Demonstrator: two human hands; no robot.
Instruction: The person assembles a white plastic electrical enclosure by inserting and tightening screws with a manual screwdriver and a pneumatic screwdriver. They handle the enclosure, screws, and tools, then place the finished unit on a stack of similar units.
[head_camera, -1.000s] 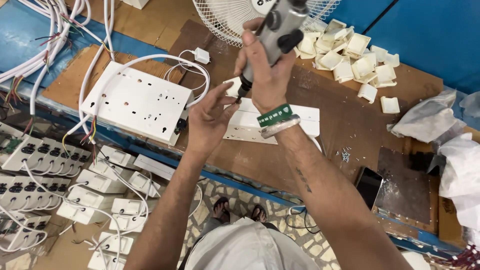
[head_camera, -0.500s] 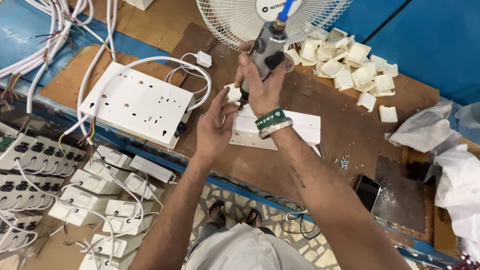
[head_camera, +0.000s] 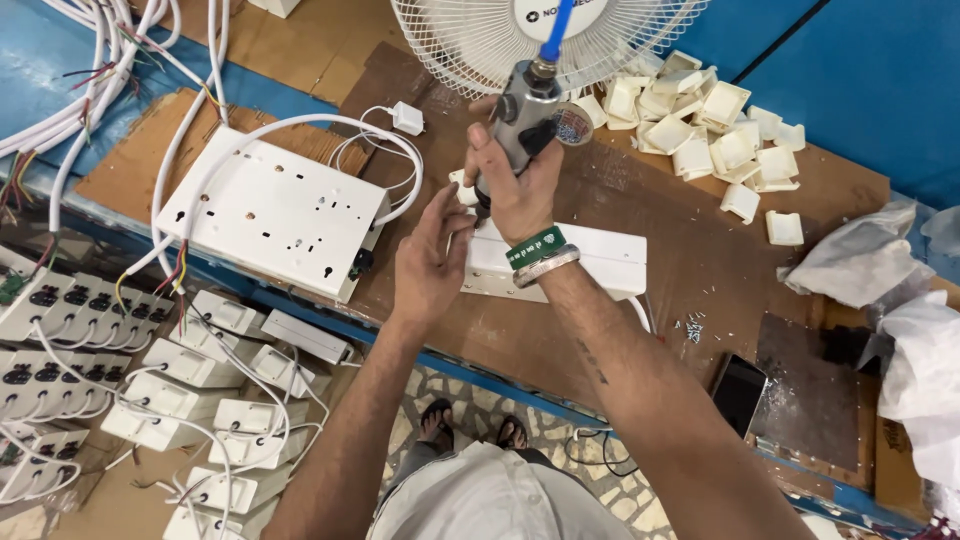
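My right hand (head_camera: 516, 182) grips a grey pneumatic screwdriver (head_camera: 524, 108) held upright, with a blue air hose (head_camera: 556, 30) rising from its top. Its tip points down at a white extension box (head_camera: 590, 262) lying on the brown workbench (head_camera: 640, 330). My left hand (head_camera: 428, 262) sits just left of the tool's tip, fingers pinched near the box's left end; what they hold is hidden. A green band and a metal bangle (head_camera: 540, 255) circle my right wrist.
A larger white socket board (head_camera: 275, 212) with a coiled white cable lies to the left. A heap of white plastic caps (head_camera: 705, 130) sits behind, by a table fan (head_camera: 520, 35). Finished boxes (head_camera: 215, 370) are stacked lower left. A phone (head_camera: 738, 394), loose screws (head_camera: 692, 328) and plastic bags (head_camera: 890, 300) lie right.
The screwdriver and my right hand have come down from a raised position toward the white box. My left hand has stayed beside the tip.
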